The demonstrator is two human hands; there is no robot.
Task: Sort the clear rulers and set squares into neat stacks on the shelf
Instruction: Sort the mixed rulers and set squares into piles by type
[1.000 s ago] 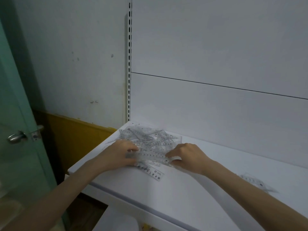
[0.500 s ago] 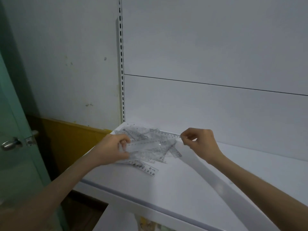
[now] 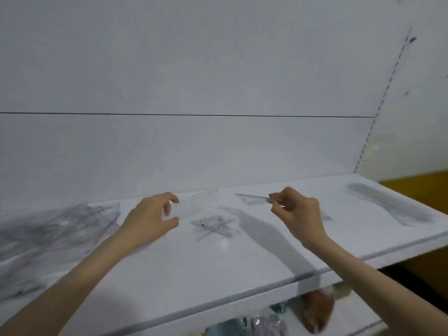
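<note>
**Q:** How are your hands posed?
**A:** Both of your forearms reach forward over the white shelf. Your left hand has its thumb below and its fingers curled above, and it pinches the near end of one clear straight ruler. Your right hand is to the right of it. Its fingertips are pressed together on one corner of a clear set square, whose tip points left.

**Q:** How many items are there?
**A:** You hold one ruler and one set square. A small pile of set squares lies flat on the shelf between your hands, overlapped at crossing angles. Their number cannot be told. A loose heap of clear pieces covers the left end of the shelf. A long grey stack lies at the far right. Both are too blurred to count.

**Q:** How do the held items look?
**A:** Both are transparent, with dark graduation marks along one edge. The ruler runs from your left hand toward the far right. Whether its far end touches the shelf cannot be told.
</note>
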